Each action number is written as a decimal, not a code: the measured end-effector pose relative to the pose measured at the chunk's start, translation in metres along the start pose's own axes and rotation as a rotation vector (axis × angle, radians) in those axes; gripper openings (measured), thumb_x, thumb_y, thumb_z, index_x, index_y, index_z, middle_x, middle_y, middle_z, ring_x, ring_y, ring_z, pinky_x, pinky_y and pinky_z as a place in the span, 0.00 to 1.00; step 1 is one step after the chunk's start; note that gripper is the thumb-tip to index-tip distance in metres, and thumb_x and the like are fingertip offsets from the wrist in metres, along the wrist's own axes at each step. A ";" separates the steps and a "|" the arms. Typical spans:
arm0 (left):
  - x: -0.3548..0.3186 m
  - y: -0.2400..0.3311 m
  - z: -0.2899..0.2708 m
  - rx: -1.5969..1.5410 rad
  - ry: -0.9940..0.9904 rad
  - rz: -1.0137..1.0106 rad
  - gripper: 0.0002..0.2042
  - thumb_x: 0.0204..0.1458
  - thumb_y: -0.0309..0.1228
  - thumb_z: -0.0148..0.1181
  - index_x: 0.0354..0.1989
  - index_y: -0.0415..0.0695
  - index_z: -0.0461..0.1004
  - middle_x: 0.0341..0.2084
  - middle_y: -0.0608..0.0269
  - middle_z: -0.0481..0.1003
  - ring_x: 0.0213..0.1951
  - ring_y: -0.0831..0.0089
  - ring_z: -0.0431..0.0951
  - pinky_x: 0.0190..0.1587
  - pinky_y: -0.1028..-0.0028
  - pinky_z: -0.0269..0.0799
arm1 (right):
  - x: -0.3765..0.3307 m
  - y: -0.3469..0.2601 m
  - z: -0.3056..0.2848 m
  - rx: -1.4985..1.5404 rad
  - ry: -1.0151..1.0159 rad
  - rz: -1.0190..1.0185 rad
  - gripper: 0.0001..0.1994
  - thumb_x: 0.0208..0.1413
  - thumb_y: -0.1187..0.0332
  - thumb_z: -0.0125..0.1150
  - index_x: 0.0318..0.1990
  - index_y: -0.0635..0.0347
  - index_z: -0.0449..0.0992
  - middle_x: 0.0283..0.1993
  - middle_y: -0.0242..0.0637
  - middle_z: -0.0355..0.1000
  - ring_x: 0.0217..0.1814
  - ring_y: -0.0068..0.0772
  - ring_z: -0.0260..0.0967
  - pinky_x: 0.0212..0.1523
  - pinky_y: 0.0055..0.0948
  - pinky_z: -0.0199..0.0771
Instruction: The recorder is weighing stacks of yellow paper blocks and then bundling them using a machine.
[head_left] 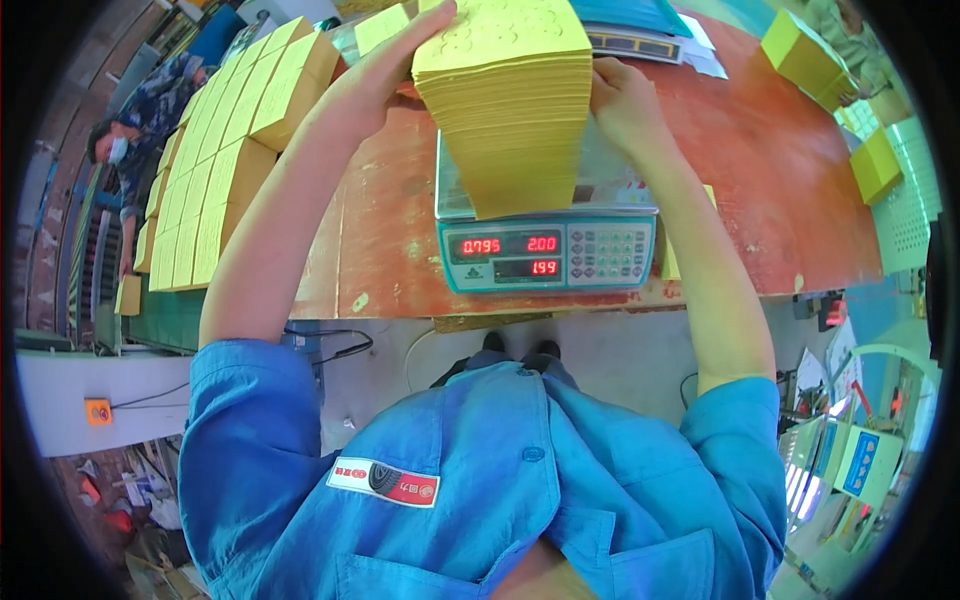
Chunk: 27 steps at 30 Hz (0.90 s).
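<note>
A tall stack of yellow paper sheets (505, 130), its top pressed with round marks, stands on or just over a teal-framed digital scale (605, 280) with lit red digits. My left hand (385, 72) grips the stack's left side, a finger or thumb reaching onto the top edge. On the opposite side, my right hand (625, 105) is curled against the stack near its upper right corner; some of its fingertips are hidden behind the paper. Between them the two hands hold the stack upright. Most of the weighing plate (615, 190) is covered by the stack.
Rows of yellow paper stacks (215, 160) stand at the left. The red table (350, 240) has its near edge before me. A blue item (630, 15) lies behind the scale. Another person (130, 150) bends at far left; someone at far right is beside a yellow stack (805, 60).
</note>
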<state>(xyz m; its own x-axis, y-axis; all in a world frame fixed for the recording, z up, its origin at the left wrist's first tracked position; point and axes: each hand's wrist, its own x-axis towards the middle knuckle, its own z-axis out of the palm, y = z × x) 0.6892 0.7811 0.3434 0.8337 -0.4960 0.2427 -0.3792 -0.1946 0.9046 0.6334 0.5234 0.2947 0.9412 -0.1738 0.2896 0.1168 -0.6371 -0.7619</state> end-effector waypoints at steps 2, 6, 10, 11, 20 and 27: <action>0.008 0.009 0.005 -0.283 0.068 -0.327 0.36 0.53 0.63 0.51 0.66 0.55 0.63 0.60 0.66 0.67 0.62 0.69 0.63 0.61 0.55 0.59 | 0.002 0.011 0.008 0.235 -0.052 0.067 0.24 0.63 0.49 0.48 0.50 0.61 0.78 0.47 0.37 0.77 0.43 0.36 0.74 0.44 0.33 0.70; 0.002 -0.011 0.019 -0.547 0.241 -0.363 0.35 0.58 0.61 0.45 0.67 0.48 0.60 0.61 0.60 0.66 0.62 0.66 0.64 0.63 0.60 0.59 | 0.009 0.046 0.033 0.902 -0.023 0.124 0.26 0.65 0.46 0.45 0.61 0.54 0.70 0.62 0.41 0.69 0.56 0.31 0.68 0.56 0.26 0.65; -0.006 -0.036 0.061 -0.789 0.415 -0.380 0.29 0.61 0.53 0.45 0.62 0.44 0.64 0.55 0.59 0.71 0.56 0.66 0.71 0.55 0.63 0.69 | 0.006 0.038 0.063 1.039 -0.042 0.207 0.29 0.65 0.44 0.42 0.65 0.52 0.64 0.64 0.39 0.64 0.60 0.27 0.64 0.59 0.24 0.62; -0.006 -0.044 0.067 -0.792 0.435 -0.381 0.29 0.61 0.53 0.45 0.62 0.44 0.64 0.55 0.59 0.71 0.56 0.66 0.71 0.55 0.63 0.69 | -0.008 0.002 0.057 1.034 -0.043 0.258 0.30 0.65 0.42 0.41 0.66 0.53 0.64 0.64 0.38 0.65 0.60 0.27 0.64 0.59 0.25 0.62; -0.016 -0.060 0.069 -0.762 0.385 -0.326 0.31 0.61 0.55 0.46 0.63 0.42 0.62 0.55 0.58 0.69 0.54 0.65 0.71 0.56 0.63 0.69 | -0.007 0.025 0.038 1.023 0.043 0.248 0.33 0.63 0.41 0.44 0.65 0.58 0.63 0.61 0.39 0.66 0.60 0.33 0.65 0.58 0.32 0.64; -0.184 -0.112 -0.014 -0.787 0.784 -0.396 0.40 0.62 0.60 0.34 0.68 0.33 0.48 0.67 0.44 0.52 0.68 0.53 0.53 0.66 0.52 0.55 | -0.126 0.088 -0.060 1.022 0.047 0.282 0.26 0.68 0.52 0.39 0.64 0.64 0.63 0.61 0.47 0.67 0.59 0.41 0.67 0.58 0.38 0.65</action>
<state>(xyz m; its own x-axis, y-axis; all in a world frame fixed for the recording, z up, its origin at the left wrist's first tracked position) 0.5834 0.9063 0.2025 0.9605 0.1904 -0.2029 0.0849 0.4938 0.8654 0.5060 0.4444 0.2259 0.9652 -0.2595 0.0318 0.1274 0.3608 -0.9239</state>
